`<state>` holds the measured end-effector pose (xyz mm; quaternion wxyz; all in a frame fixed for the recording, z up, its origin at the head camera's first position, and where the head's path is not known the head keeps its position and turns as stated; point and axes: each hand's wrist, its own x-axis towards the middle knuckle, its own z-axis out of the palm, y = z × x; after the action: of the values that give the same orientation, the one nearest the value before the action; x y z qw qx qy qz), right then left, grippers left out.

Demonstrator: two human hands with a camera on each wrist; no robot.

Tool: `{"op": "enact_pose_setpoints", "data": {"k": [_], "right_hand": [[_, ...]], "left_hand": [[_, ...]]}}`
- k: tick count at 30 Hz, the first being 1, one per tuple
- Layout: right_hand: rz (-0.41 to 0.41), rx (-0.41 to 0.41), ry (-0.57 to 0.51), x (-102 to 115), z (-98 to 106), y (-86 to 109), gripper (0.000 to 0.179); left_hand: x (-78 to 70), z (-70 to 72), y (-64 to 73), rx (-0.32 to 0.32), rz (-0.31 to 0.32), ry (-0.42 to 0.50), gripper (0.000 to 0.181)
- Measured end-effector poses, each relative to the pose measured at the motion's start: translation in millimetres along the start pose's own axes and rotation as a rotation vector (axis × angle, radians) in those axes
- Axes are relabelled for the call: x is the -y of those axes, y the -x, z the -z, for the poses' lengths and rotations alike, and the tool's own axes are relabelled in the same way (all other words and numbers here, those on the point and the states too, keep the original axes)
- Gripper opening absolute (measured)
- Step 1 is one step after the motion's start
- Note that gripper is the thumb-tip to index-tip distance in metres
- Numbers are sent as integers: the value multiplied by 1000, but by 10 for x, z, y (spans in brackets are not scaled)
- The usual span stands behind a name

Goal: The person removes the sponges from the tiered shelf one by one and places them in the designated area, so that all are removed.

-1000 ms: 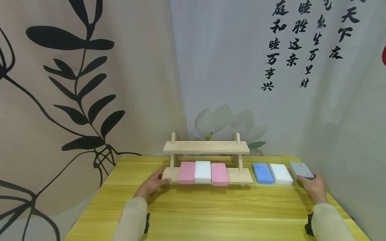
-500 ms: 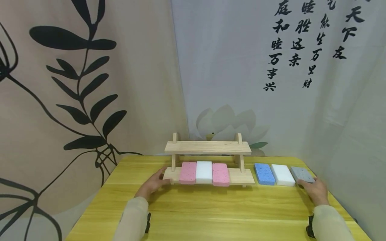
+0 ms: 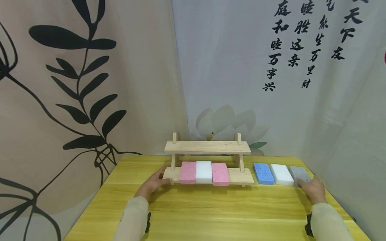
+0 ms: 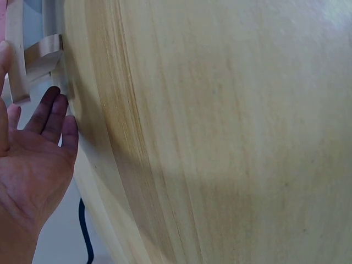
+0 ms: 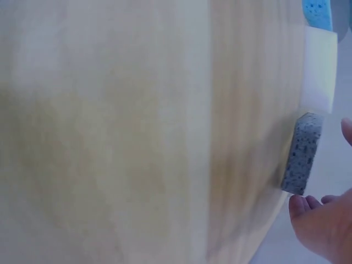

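My left hand (image 3: 153, 182) holds the left end of the lower board of a two-tier wooden shelf (image 3: 208, 147); its thumb is in front and its fingers at the end. In the left wrist view, the fingers (image 4: 55, 118) extend past the wood. A pink sponge (image 3: 187, 172), a white sponge (image 3: 203, 172) and another pink sponge (image 3: 220, 174) lean on the lower board. At the right, my right hand (image 3: 314, 190) is at a grey speckled sponge (image 3: 298, 173) lying on the table. The right wrist view shows its thumb (image 5: 347, 131) apart from that sponge, fingertips by its near end.
Left of the grey sponge, a white sponge (image 3: 281, 174) and a blue sponge (image 3: 263, 173) lie in a row on the yellow wooden table (image 3: 229, 211). A printed curtain (image 3: 144, 83) hangs behind the table, and another cloth hangs close along its right side.
The grey sponge has come down flat onto the table beside the white one, and my right hand has loosened from it. My left hand stays at the shelf. The view shifts slightly.
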<state>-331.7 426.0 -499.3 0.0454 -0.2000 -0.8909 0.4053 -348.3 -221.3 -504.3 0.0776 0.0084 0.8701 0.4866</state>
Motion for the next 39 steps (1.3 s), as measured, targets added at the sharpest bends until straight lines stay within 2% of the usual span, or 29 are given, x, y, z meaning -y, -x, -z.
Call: {"op": "enact_pose_setpoints", "data": {"k": [3, 7, 12, 15, 19, 23, 26, 39], "right_hand": [[41, -16, 20, 46, 44, 26, 96], [50, -30, 31, 153, 89, 66, 93], [46, -28, 6, 375, 111, 100, 94], [77, -44, 1, 501, 92, 117, 91], [126, -38, -42, 604, 22, 190, 91], [137, 7, -76, 684, -51, 290, 95], [133, 22, -57, 760, -99, 359, 97], [186, 4, -79, 1079, -465, 642, 91]], "left_hand": [[-6, -7, 7, 4, 2, 0, 87], [-10, -11, -5, 21, -1, -6, 88], [-25, -10, -10, 27, -3, 14, 88], [-23, -12, -13, 17, -7, 16, 88], [-25, -20, -22, 13, -9, 6, 89], [-10, -31, -27, 14, -11, 11, 88], [5, -35, -30, 15, -12, 14, 88], [-21, 39, 4, 32, -36, -14, 87]]}}
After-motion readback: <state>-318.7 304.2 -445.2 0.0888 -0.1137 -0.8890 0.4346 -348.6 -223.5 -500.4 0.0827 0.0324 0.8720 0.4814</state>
